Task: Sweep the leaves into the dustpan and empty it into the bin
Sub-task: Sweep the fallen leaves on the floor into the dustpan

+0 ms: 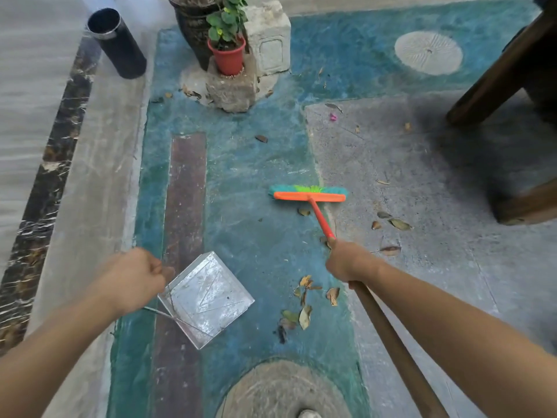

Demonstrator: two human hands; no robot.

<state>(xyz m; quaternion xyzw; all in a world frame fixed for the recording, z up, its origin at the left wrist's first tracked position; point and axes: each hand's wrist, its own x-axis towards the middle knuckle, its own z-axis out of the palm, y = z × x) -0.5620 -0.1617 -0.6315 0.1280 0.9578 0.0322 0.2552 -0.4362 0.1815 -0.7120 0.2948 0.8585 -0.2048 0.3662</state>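
Observation:
My right hand (346, 262) grips the brown handle of a broom (309, 196) whose orange head with teal and green bristles rests on the floor ahead. My left hand (135, 277) is curled round the thin wire handle of a square metal dustpan (208, 298), which lies flat on the teal floor. A small pile of dry leaves (304, 303) lies between the dustpan and the broom handle. More leaves (391, 224) are scattered on the grey patch to the right. A black cylindrical bin (117, 43) stands at the far left.
A dark planter (193, 25), a red pot with a green plant (227, 57) and stone blocks (266, 40) stand at the back. Dark wooden furniture legs (506, 73) fill the right side. A marble strip (45, 191) runs along the left.

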